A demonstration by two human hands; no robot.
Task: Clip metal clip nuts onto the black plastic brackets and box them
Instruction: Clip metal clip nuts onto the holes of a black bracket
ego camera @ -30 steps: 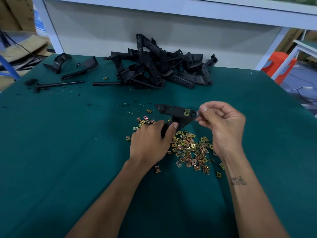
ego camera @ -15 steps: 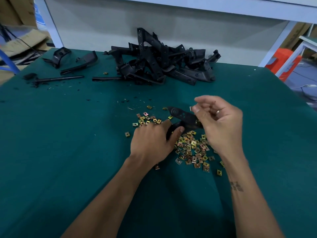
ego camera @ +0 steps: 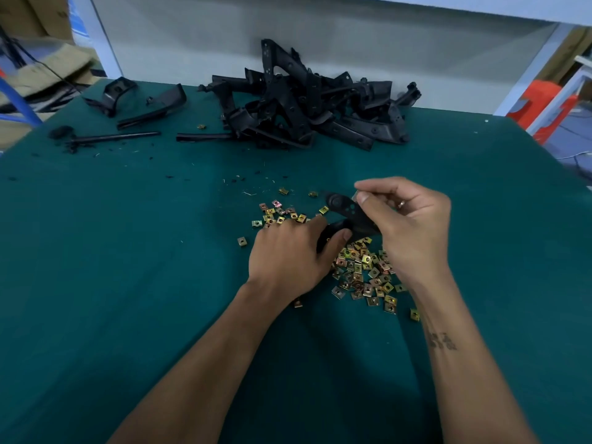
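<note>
Left hand is laid knuckles-up over the clip nut pile, thumb and fingers gripped round the lower end of a black bracket. Right hand is curled above the pile's far side, thumb and forefinger pinched at the bracket's edge; whatever is pinched is blurred. More brackets are heaped well beyond the pile.
</note>
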